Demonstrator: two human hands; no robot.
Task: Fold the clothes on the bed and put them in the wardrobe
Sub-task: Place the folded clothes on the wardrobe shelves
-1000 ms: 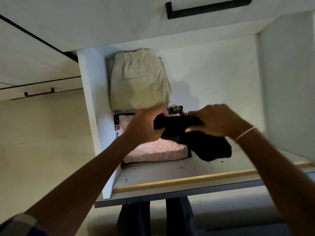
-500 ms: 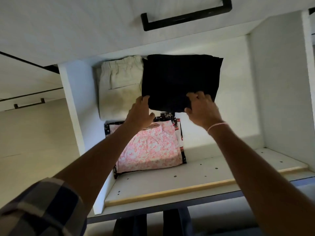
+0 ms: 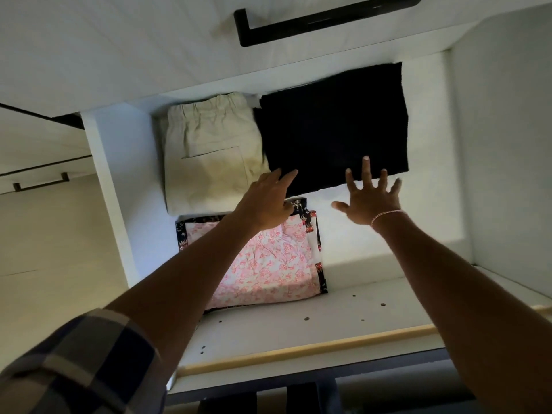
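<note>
A folded black garment lies at the back right of the wardrobe shelf, beside folded beige trousers at the back left. In front of the trousers lies a folded pink floral cloth with a dark border. My left hand reaches over the pink cloth, fingers extended, fingertips at the black garment's near left corner. With fingers spread wide, my right hand has its fingertips over the garment's near edge and holds nothing.
The white wardrobe side walls close in the shelf left and right. A drawer front with a black handle hangs above the shelf. A wooden strip edges the shelf front. Dark clothes hang below.
Both hands carried the black garment from the shelf front to the back right, laid it flat, then let go and opened their fingers.
</note>
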